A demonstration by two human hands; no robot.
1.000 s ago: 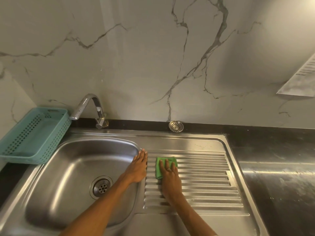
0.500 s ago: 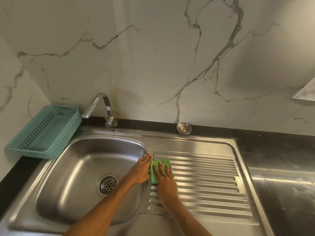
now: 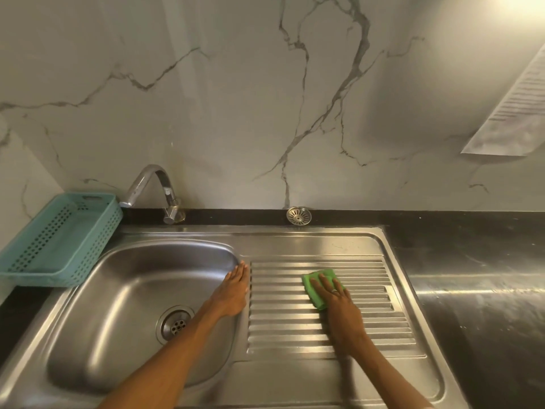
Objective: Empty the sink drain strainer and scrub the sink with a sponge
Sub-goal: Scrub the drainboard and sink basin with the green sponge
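Stainless steel sink unit takes up most of the view, bowl on the left, ribbed drainboard on the right, with a dark, smeary countertop running off to the right of it. The drain in the bowl bottom shows its holes, so the strainer's out.

The person's left hand lies flat along the ridge between bowl and drainboard, fingers straight and pressed together, pointing away toward the wall, holding nothing. The right hand is out on the middle of the drainboard, palm down, fingers straight and a bit spread, pressing on a green sponge. There's a ring on one finger. The sponge sticks out ahead of and to the left of the fingers, flat on the ribs.

Further back, a teal plastic basket sits at the bowl's left corner, and a curved chrome tap stands behind the bowl. The drain strainer is parked on the black ledge behind the drainboard, tipped up against the marble-look wall. A printed sheet of paper hangs on the wall at far right.
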